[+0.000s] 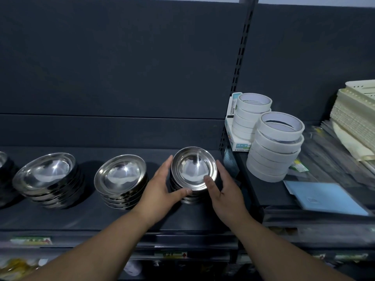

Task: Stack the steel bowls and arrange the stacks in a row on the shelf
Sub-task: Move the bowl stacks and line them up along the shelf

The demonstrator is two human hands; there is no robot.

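Note:
Three stacks of steel bowls stand in a row on the dark shelf [101, 218]. The rightmost stack [193, 169] sits between my hands. My left hand [162, 187] holds its left side, fingers along the wall and thumb under the front rim. My right hand [225, 189] holds the right side, its thumb lying on the top bowl's rim. A middle stack [120, 175] and a left stack [46, 173] lean slightly to the left. Part of another dark stack [4, 175] shows at the far left edge.
A slotted upright post [229, 128] ends this shelf bay just right of my right hand. Beyond it stand two piles of white tape rolls [278, 147], small boxes [241, 145], a blue packet [322, 197] and cream plastic trays [355, 114]. Lower shelves carry price labels.

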